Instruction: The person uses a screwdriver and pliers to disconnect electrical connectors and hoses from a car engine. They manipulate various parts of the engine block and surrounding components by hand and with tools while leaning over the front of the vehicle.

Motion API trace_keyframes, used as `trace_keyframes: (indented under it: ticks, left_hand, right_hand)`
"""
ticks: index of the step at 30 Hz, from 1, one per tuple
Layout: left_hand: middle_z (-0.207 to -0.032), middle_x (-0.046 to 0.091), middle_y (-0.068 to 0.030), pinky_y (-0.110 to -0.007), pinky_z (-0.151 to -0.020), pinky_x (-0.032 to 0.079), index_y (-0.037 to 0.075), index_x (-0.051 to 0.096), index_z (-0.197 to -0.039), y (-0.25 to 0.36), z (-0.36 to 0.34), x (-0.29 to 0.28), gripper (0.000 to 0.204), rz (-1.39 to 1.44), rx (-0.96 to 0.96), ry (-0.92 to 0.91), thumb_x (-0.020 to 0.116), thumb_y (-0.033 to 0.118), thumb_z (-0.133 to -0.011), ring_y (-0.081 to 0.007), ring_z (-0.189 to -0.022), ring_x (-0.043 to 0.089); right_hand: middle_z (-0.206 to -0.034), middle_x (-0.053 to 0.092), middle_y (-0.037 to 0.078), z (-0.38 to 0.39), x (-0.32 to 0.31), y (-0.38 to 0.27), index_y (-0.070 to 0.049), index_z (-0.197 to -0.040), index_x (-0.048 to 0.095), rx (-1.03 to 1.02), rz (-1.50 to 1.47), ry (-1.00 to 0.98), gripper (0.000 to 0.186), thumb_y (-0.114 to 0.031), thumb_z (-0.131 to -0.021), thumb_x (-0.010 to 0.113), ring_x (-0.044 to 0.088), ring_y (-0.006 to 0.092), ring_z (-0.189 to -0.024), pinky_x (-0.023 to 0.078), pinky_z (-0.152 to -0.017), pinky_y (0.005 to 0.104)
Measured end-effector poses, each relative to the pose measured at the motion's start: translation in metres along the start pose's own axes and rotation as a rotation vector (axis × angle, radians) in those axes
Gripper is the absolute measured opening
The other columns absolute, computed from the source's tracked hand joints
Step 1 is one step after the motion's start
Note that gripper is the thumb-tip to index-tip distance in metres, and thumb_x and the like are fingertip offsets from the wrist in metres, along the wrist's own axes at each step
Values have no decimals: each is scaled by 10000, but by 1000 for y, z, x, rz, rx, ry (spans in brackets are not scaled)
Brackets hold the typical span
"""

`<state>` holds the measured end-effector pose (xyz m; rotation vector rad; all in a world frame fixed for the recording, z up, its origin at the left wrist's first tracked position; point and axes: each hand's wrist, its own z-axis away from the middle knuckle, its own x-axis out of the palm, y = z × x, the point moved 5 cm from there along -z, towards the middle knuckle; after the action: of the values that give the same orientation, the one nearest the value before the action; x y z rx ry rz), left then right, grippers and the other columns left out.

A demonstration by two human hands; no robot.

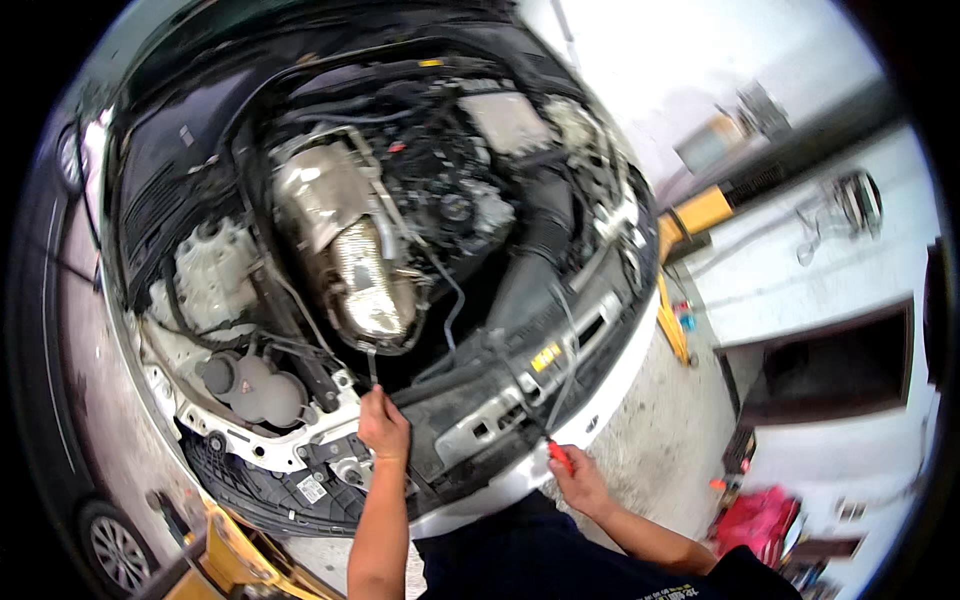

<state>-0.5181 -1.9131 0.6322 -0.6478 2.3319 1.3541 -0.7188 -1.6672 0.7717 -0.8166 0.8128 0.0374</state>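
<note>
In the open engine bay, my left hand [383,428] is closed around a thin metal rod [374,368], which points up at the lower end of a shiny metal heat shield [372,285]. My right hand [582,484], farther right over the front edge of the car, grips a red-handled tool [561,458]. Its long, thin, bowed shaft rises over the black front panel toward the black air duct [535,240]. What the rod's upper tip touches is too small to tell.
A grey round reservoir [262,390] and a whitish tank [215,272] sit on the left of the bay. Yellow lift arms [697,220] stand beside the car. A dark car [60,400] is at far left, and a red cloth-like heap [757,525] lies at lower right.
</note>
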Motion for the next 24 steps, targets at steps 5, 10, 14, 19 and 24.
trace_keyframes:
  ticks: [5,10,14,19,24]
  left_hand:
    - [-919,551,-174,-403,-724,450,41,644,-1037,87,37,-5,223,214,-91,-338,468,44,-899,-317,-823,567]
    - [-1015,593,-118,-307,-805,450,-63,538,-1199,223,184,-18,569,1123,-392,-809,374,445,-1004,-176,-882,572]
    - [-879,613,-101,-322,-740,511,-50,568,-1033,277,260,-11,338,1034,-794,-797,455,268,-1005,-195,-815,616]
    - [-969,569,-211,-460,-705,485,4,602,-1080,255,235,52,237,166,-43,-245,549,177,-927,-417,-814,589]
    - [-1039,574,-176,-464,-751,503,56,680,-1002,247,209,114,299,-425,-163,-465,596,321,-891,-368,-890,622]
  right_hand:
    - [-752,614,212,74,2,30,-18,-1067,568,-122,-37,-2,303,-278,-913,600,617,384,-706,472,-629,427]
    - [-866,610,228,114,-12,62,-18,-1110,541,-307,-146,-111,326,-281,-921,577,612,397,-841,468,-719,439]
    - [-1001,610,190,134,-23,161,5,-1184,494,-203,-471,-290,367,-280,-957,540,617,293,-946,476,-796,384]
    - [-1107,599,164,161,-85,324,17,-1218,490,-43,-489,-201,363,-239,-966,543,587,200,-1056,477,-877,320]
    - [-888,631,90,228,-162,664,24,-1077,587,334,-415,125,231,-133,-912,551,593,164,-761,497,-653,296]
